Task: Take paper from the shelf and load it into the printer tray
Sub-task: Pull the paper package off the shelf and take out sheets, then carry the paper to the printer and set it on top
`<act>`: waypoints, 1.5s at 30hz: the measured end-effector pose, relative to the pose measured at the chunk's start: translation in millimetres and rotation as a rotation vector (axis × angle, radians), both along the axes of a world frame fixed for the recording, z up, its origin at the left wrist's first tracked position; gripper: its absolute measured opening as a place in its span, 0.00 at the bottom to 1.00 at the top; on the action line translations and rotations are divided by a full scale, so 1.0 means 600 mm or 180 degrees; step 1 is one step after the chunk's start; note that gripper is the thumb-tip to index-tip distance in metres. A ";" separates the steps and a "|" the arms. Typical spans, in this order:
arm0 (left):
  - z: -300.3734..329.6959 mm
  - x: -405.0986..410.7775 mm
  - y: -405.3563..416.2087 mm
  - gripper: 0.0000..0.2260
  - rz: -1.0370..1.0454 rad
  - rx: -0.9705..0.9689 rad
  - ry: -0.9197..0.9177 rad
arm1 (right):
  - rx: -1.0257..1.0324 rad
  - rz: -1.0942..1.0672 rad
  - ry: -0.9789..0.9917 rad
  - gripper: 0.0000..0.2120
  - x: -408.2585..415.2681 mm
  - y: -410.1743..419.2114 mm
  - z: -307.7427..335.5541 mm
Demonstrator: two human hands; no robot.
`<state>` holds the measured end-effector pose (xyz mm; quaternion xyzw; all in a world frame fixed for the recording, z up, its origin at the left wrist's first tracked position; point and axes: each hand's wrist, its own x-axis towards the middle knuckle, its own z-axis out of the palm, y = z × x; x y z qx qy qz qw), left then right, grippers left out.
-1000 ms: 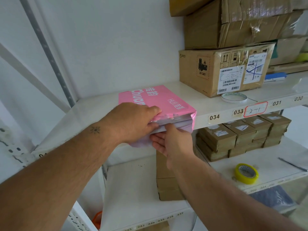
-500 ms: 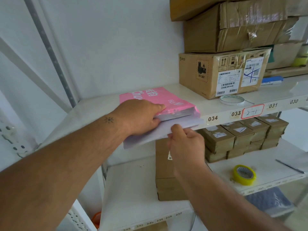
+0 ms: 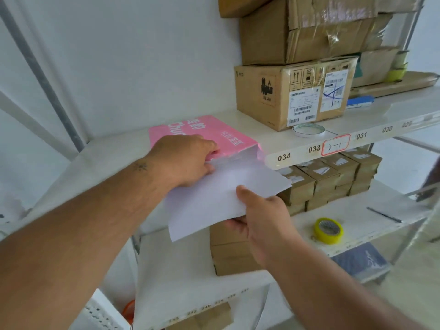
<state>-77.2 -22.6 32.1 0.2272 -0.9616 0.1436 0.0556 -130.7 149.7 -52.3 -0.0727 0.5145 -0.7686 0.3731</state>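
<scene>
Head view, looking down at a white shelf (image 3: 309,148) with numbered labels along its front edge. Lying flat on the shelf board: a pink paper pack (image 3: 214,132), its near end torn open at the shelf's front edge. Pressing down on top of the pack: the left hand (image 3: 183,160), palm flat on the pink wrapper, fingers curled over the open end and touching the white sheets below, not gripping anything that can be made out. Sticking out of the open end, past the shelf edge and tilting downward toward the camera: a thin stack of white paper (image 3: 214,198), its far end hidden inside the wrapper. Pinching the near right part of that stack: the right hand (image 3: 264,222), thumb lying on top of the sheets, remaining fingers tucked underneath, closed firmly on the paper.

Sitting further right on the same shelf board: a brown cardboard box (image 3: 292,96) with shipping labels, carrying larger taped boxes on top. Resting just in front of that box: a roll of clear tape (image 3: 308,130). Showing on the board below: rows of small brown boxes (image 3: 333,182), stacked two or three high, and a yellow tape roll (image 3: 328,231) lying well apart from them, near the front edge. Standing beneath the white sheets on the lower board: a taller stack of brown boxes, partly hidden by the right hand.
</scene>
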 end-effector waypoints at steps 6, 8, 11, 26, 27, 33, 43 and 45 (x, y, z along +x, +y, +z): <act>0.000 0.001 0.006 0.24 0.0180 0.0238 0.0182 | 0.0002 -0.0071 0.0532 0.07 0.013 0.012 0.016; 0.001 0.003 0.009 0.24 0.0252 0.0301 0.0194 | -0.0017 -0.0081 0.0590 0.07 0.027 0.030 0.018; -0.003 0.004 0.015 0.24 0.0344 0.0378 0.0288 | -0.0098 -0.0082 0.0654 0.07 0.040 0.090 0.022; -0.072 0.086 0.188 0.17 0.0899 0.1154 0.3679 | -0.0509 -0.0413 0.0844 0.09 0.012 0.433 0.005; -0.096 0.097 0.242 0.14 0.1089 0.1538 0.4213 | -0.0525 -0.0505 0.0847 0.09 0.006 0.449 0.001; -0.151 0.042 0.505 0.28 0.0420 0.6761 0.2903 | -0.0397 -0.1000 0.1120 0.11 -0.016 0.538 -0.045; -0.156 -0.124 0.653 0.13 -0.0518 0.5599 0.2599 | -0.0330 -0.0974 0.0229 0.16 -0.128 0.774 -0.085; -0.155 -0.158 0.673 0.12 -0.0854 0.5425 0.2417 | -0.0124 -0.0953 0.0312 0.16 -0.161 0.829 -0.078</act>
